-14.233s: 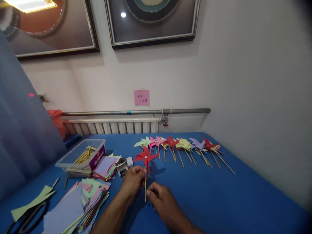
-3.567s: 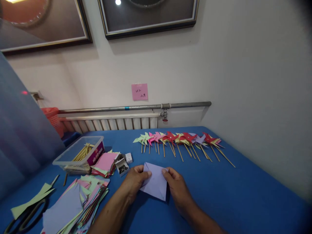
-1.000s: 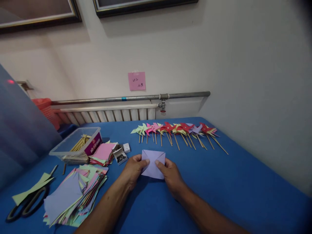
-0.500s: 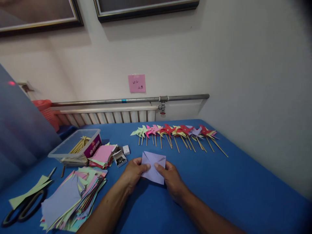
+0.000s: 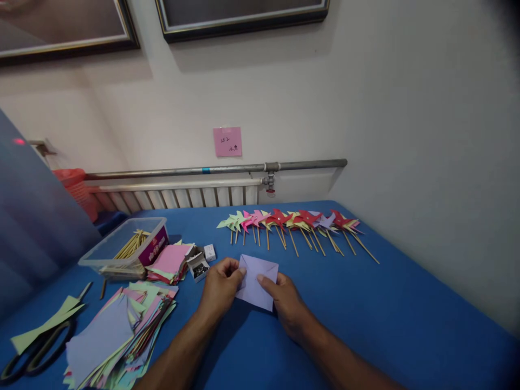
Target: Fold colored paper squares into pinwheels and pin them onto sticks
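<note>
Blue tbl [image 5: 365, 325] fills the lower view, far edge up nr a white radiator [image 5: 179, 185] w/ a grey pipe [image 5: 170, 173] running above it. Pale wall [image 5: 244, 92] behind; 2 framed pictures [image 5: 244, 24] cut off at the top, pink handwritten note [image 5: 227, 142] stuck betw. them and the pipe. Far left: blue curtain [image 5: 36, 227] and a red basket [image 5: 77, 187] (partly hidden by the curtain).

On the tbl, left side: clear tub w/ purple label [image 5: 158, 244], thin sticks [image 5: 132, 245] inside. Just beside it a stack of small paper squares [image 5: 170, 257], pink on top, then a little open box [image 5: 202, 277] of dark shiny bits, w/ a small white box [image 5: 209, 252] next to it. Nearer the person: messy pile of coloured paper [image 5: 101, 336], lilac on top; scissors [image 5: 84, 293] w/ dark handles, green paper strips [image 5: 44, 327] lying across them. Toward the far edge, a row of finished pinwheels [image 5: 278, 218] (greens, pinks, reds, yellows, lilac), sticks pointing this way.

Grip: both hands clamped on one lilac square [image 5: 252, 290], mid-view, betw. the open box and the bare right part of the tbl. L hand [image 5: 221, 284] pinches its left edge, thumb against fingertips. R hand [image 5: 286, 303] has the right edge, thumb flat on the face, fingers behind. Diagonal lines run in from the top corners (cuts or creases, can't tell).
</note>
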Tool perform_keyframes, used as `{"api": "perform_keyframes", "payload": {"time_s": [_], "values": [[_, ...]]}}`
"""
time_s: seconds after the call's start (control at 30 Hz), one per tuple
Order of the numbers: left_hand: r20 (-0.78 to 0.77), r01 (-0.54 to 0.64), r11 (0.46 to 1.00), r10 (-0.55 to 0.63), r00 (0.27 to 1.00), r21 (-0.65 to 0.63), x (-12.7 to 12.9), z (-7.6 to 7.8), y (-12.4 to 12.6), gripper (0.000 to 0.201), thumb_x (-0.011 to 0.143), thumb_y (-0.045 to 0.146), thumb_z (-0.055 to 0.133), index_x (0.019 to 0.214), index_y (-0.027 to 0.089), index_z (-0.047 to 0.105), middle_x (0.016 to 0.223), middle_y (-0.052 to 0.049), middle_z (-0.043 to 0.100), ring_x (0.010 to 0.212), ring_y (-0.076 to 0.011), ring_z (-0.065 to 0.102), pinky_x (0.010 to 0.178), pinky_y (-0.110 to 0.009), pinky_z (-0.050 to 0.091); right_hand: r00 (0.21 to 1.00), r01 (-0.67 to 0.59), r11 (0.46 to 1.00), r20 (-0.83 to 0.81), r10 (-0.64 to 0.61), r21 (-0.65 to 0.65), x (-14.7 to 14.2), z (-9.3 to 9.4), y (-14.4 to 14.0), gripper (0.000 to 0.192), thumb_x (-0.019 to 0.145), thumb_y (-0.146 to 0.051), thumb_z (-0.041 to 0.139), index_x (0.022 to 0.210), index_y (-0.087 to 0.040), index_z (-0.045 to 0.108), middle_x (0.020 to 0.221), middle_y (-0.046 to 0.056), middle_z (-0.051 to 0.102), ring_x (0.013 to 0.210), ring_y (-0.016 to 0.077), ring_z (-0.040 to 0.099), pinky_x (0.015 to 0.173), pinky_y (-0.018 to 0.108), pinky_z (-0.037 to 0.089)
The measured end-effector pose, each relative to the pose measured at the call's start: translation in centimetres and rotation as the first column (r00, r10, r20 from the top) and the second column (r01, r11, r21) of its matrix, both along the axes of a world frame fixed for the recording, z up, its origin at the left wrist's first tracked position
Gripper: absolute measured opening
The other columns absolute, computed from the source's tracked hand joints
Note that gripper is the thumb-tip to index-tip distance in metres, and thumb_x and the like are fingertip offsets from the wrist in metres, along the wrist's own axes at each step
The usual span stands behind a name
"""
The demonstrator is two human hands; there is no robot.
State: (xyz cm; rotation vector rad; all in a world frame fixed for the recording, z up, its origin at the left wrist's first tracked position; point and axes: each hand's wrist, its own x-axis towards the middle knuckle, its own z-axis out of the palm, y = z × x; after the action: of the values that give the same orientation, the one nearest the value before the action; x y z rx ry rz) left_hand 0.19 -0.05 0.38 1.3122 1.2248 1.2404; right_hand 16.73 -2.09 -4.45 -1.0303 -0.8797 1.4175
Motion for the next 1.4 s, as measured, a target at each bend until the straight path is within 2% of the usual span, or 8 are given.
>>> {"api": "perform_keyframes", "payload": {"time_s": [0.2,0.47,0.53,0.63,0.73,0.9,1.1,1.4], "values": [[-0.104,-0.048,0.993,0.060,0.993,0.111,0.0,0.1,-0.5,0.019,0.081,0.039,0.072,0.073,0.023,0.066,0.061,0.005,0.058,0.059,-0.0141,0.053,0.058,-0.025,0.038,1.000,-0.028,1.000,-0.012,0.028,-0.005,0.1,0.2,-0.2,0.058,0.069,-0.065,0.095,0.100,-0.017,0.084,0.089,0.010,0.085,0.085,0.0314,0.077,0.079,0.040,0.057],[-0.239,0.033,0.975,0.021,0.971,0.220,-0.3,-0.4,-0.5,0.012,0.087,0.030,0.065,0.081,0.021,0.071,0.071,0.002,0.066,0.065,-0.0154,0.060,0.063,-0.026,0.043,0.990,-0.116,0.993,-0.086,0.113,-0.034,-0.2,1.5,-0.8,0.049,0.076,-0.059,0.093,0.098,-0.017,0.081,0.079,0.006,0.080,0.066,0.0206,0.067,0.062,0.032,0.053],[-0.319,0.072,0.948,0.033,0.947,0.309,-0.5,-0.3,-0.4,0.012,0.089,0.025,0.064,0.082,0.021,0.073,0.075,0.001,0.068,0.069,-0.0160,0.062,0.066,-0.027,0.045,0.990,-0.117,0.992,-0.089,0.113,-0.042,-0.2,1.5,-0.8,0.047,0.076,-0.058,0.092,0.096,-0.017,0.080,0.075,0.005,0.077,0.065,0.0202,0.066,0.060,0.032,0.054],[-0.451,0.190,0.873,0.038,0.892,0.450,-0.9,-0.2,-0.4,0.016,0.092,0.018,0.061,0.082,0.021,0.074,0.078,-0.001,0.070,0.074,-0.0169,0.065,0.071,-0.028,0.047,0.988,-0.124,0.991,-0.097,0.119,-0.051,-0.1,1.5,-0.9,0.044,0.077,-0.055,0.092,0.095,-0.018,0.079,0.073,0.004,0.075,0.066,0.0198,0.066,0.060,0.031,0.054],[-0.535,0.295,0.803,0.035,0.844,0.518,-1.3,-0.4,-0.1,0.023,0.094,0.010,0.057,0.085,0.022,0.074,0.084,-0.003,0.073,0.080,-0.0176,0.069,0.074,-0.029,0.049,0.988,-0.120,0.992,-0.101,0.115,-0.046,-0.1,1.6,-0.9,0.043,0.078,-0.055,0.092,0.093,-0.017,0.078,0.072,0.003,0.074,0.064,0.0191,0.066,0.058,0.030,0.054],[-0.600,0.391,0.739,0.022,0.799,0.548,-1.8,-0.8,0.3,0.027,0.096,0.006,0.055,0.095,0.022,0.076,0.092,-0.005,0.077,0.087,-0.0191,0.073,0.078,-0.030,0.054,0.987,-0.122,0.992,-0.105,0.118,-0.032,-0.1,1.6,-0.8,0.044,0.080,-0.058,0.091,0.091,-0.018,0.076,0.070,0.003,0.072,0.062,0.0177,0.064,0.057,0.029,0.052],[-0.630,0.435,0.706,0.020,0.776,0.559,-2.0,-0.6,0.2,0.027,0.100,0.008,0.055,0.098,0.023,0.078,0.095,-0.005,0.077,0.086,-0.0180,0.074,0.077,-0.029,0.054,0.985,-0.127,0.990,-0.122,0.119,-0.060,0.1,1.9,-0.7,0.050,0.071,-0.060,0.097,0.089,-0.017,0.078,0.075,0.004,0.075,0.068,0.0187,0.066,0.066,0.031,0.052],[-0.670,0.461,0.715,0.015,0.742,0.526,-1.9,-0.3,-0.1,0.030,0.100,0.009,0.052,0.097,0.023,0.079,0.097,-0.007,0.078,0.087,-0.0186,0.072,0.076,-0.029,0.052,0.982,-0.134,0.990,-0.138,0.127,-0.040,0.2,1.9,-0.8,0.046,0.070,-0.054,0.099,0.092,-0.018,0.080,0.078,0.004,0.078,0.072,0.0207,0.068,0.074,0.033,0.053]]}}
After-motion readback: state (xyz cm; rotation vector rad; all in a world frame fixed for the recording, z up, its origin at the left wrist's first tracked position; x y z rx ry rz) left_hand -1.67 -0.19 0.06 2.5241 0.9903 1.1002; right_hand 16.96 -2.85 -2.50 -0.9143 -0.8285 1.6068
